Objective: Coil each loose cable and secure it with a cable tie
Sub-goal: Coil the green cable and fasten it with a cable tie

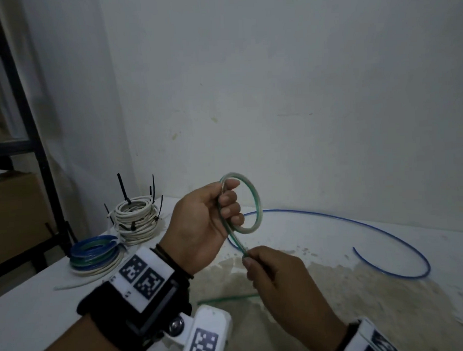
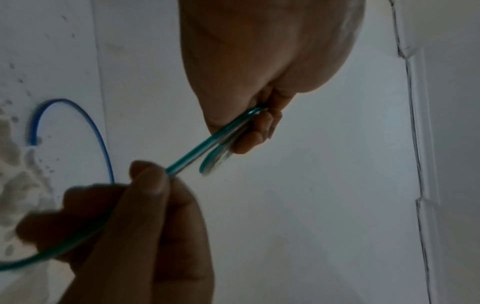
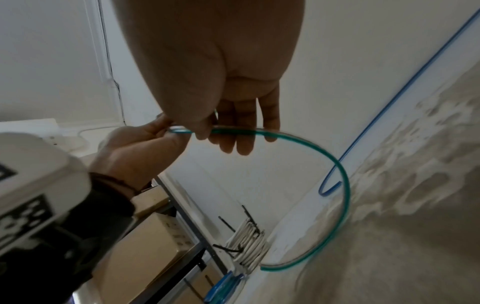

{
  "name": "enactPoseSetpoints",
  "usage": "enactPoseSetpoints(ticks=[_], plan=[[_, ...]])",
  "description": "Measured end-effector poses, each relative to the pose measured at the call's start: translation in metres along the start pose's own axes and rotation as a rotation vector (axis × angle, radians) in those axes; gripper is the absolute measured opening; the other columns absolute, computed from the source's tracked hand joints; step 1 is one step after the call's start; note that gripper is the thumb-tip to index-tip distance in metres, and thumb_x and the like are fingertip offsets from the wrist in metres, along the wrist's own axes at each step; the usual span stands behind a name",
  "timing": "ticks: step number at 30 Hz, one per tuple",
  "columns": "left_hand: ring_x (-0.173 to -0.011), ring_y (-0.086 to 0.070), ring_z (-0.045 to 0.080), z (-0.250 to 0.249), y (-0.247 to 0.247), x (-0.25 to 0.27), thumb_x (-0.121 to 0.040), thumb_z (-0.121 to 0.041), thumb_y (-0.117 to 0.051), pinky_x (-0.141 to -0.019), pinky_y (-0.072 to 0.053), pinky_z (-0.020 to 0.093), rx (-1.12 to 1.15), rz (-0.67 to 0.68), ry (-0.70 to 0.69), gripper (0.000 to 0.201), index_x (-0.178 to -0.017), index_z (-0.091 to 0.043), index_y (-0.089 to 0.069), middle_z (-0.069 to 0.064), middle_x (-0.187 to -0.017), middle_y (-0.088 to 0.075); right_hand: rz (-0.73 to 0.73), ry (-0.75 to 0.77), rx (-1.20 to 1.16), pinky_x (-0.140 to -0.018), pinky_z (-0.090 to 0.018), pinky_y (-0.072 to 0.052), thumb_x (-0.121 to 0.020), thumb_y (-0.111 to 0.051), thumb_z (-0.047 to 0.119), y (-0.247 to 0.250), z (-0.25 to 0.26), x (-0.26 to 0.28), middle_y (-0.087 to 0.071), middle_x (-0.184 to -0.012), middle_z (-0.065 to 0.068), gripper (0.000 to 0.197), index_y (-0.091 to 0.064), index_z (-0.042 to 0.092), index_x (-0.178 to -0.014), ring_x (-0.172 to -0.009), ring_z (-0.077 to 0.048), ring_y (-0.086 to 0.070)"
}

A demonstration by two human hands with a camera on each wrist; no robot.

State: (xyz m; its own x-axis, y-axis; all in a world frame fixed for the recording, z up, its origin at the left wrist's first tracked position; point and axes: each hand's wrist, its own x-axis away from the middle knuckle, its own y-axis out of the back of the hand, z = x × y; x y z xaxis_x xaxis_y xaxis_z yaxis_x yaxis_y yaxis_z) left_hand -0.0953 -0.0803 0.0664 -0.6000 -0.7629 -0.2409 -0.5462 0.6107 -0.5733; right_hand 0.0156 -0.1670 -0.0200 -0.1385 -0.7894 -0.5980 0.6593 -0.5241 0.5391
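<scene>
My left hand (image 1: 221,212) is raised above the white table (image 1: 332,240), its fingers curled round a small coil of green cable (image 1: 255,200). The same coil shows edge-on under my left fingers (image 2: 259,125). From it a straight run of the green cable (image 2: 189,152) leads down to my right hand (image 1: 254,263), which pinches it between thumb and fingers (image 2: 153,181). Past the right hand (image 3: 228,131) the loose green cable (image 3: 340,181) arcs down onto the table. A loose blue cable (image 1: 400,240) lies curved across the table behind.
At the back left stands a stack of white coils (image 1: 137,218) with black cable ties (image 1: 123,189) sticking up. In front of it lie blue, green and white coils (image 1: 96,253). A black shelf frame (image 1: 32,129) and cardboard boxes (image 1: 14,214) are left of the table.
</scene>
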Motion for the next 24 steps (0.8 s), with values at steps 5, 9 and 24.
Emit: enactPoseSetpoints(ticks=[5, 9, 24], plan=[[-0.042, -0.029, 0.008, -0.014, 0.003, 0.001, -0.095, -0.013, -0.034, -0.041, -0.031, 0.019, -0.079, -0.003, -0.007, 0.023, -0.091, -0.005, -0.055, -0.004, -0.056, -0.034, 0.107, -0.016, 0.164, -0.073, -0.004, -0.032, -0.087, -0.043, 0.047, 0.012, -0.028, 0.006, -0.055, -0.083, 0.025, 0.028, -0.065, 0.033, -0.097, -0.081, 0.012, -0.050], [-0.048, -0.038, 0.012, -0.008, -0.002, 0.004, -0.097, -0.014, -0.035, -0.049, -0.041, 0.023, -0.135, 0.039, 0.007, 0.022, -0.090, -0.005, -0.054, -0.001, -0.059, -0.037, -0.182, 0.093, 0.125, -0.086, -0.005, -0.033, -0.083, -0.046, 0.049, 0.014, -0.011, -0.001, -0.053, -0.100, 0.018, 0.039, -0.061, 0.024, -0.108, -0.097, 0.005, -0.050], [-0.096, -0.058, 0.019, 0.028, -0.024, 0.010, -0.101, -0.014, -0.038, -0.092, -0.046, 0.028, -0.251, -0.014, -0.016, 0.026, -0.104, -0.002, -0.060, 0.010, -0.097, -0.062, -0.231, -0.100, -0.081, -0.057, -0.011, -0.037, -0.095, -0.052, 0.021, 0.024, 0.028, -0.039, -0.064, -0.070, 0.007, 0.021, -0.069, 0.022, -0.083, -0.068, -0.004, -0.055]])
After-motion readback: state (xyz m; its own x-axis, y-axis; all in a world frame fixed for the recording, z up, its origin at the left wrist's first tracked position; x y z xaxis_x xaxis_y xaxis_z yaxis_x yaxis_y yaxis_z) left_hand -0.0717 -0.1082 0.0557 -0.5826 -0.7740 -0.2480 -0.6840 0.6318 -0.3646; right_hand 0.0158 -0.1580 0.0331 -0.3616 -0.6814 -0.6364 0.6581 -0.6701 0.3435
